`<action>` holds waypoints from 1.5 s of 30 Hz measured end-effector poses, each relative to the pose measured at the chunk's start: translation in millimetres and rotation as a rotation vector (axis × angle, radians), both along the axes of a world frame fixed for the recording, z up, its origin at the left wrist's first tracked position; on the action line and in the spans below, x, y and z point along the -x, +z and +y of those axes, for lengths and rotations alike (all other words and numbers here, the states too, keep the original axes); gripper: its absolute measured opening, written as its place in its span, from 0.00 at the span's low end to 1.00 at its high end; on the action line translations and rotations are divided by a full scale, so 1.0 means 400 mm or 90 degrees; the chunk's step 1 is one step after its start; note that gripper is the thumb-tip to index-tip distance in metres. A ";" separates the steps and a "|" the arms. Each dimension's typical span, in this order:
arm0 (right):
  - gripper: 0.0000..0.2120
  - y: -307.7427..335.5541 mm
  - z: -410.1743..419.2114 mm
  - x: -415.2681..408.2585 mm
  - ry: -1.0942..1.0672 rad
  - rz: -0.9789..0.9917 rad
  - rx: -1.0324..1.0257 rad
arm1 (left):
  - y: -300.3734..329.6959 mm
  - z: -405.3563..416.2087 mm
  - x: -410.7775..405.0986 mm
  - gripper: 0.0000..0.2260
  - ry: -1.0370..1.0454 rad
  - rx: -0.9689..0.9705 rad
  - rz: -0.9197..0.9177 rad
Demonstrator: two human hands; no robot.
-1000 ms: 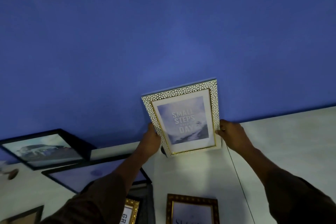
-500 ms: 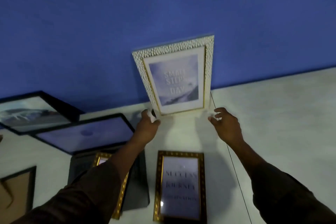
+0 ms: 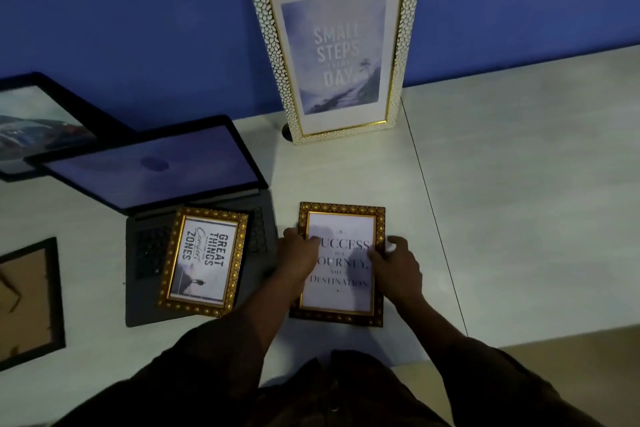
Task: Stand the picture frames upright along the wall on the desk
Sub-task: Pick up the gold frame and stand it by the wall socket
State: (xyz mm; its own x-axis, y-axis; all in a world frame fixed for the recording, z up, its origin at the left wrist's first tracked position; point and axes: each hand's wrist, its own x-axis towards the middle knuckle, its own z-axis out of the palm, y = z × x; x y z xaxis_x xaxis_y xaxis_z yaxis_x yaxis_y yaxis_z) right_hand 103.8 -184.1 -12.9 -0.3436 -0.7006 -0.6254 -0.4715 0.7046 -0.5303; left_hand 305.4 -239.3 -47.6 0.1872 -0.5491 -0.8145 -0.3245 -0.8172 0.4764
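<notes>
A white pebbled frame point(image 3: 337, 45) reading "Small steps every day" stands upright against the blue wall point(image 3: 138, 10), free of my hands. A gold frame point(image 3: 341, 295) reading "Success is a journey" lies flat on the desk point(image 3: 519, 201) in front of me. My left hand point(image 3: 299, 255) rests on its left edge and my right hand point(image 3: 396, 265) on its right edge, fingers over the glass. A second gold frame point(image 3: 204, 260) reading "Great things" lies flat on a laptop keyboard.
An open laptop point(image 3: 156, 177) sits left of centre. A black frame point(image 3: 38, 121) leans at the wall on the far left. Another black frame point(image 3: 27, 302) lies back-up at the left edge. The desk's front edge point(image 3: 554, 336) runs at the lower right.
Both hands let go of the white pebbled frame, which stays leaning on the wall, and came down onto the "Success" gold frame. The view tilted downward.
</notes>
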 end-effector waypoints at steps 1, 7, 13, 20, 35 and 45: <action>0.23 -0.002 -0.002 -0.007 -0.045 -0.018 -0.011 | -0.034 -0.014 -0.012 0.27 0.018 0.000 0.015; 0.11 0.025 -0.033 -0.019 -0.052 -0.035 0.006 | 0.202 -0.043 -0.033 0.12 -0.009 0.049 0.068; 0.13 0.159 -0.077 -0.124 0.011 0.000 0.131 | 0.331 0.045 -0.173 0.07 0.088 0.102 0.161; 0.14 0.279 -0.082 -0.456 0.154 0.040 0.231 | 0.357 0.205 -0.518 0.08 0.267 0.205 0.223; 0.11 0.345 -0.044 -1.381 0.476 -0.102 0.362 | 0.461 0.486 -1.351 0.09 0.493 0.414 0.079; 0.14 0.323 -0.194 -1.712 0.594 -0.097 0.461 | 0.514 0.462 -1.534 0.14 0.548 0.479 -0.029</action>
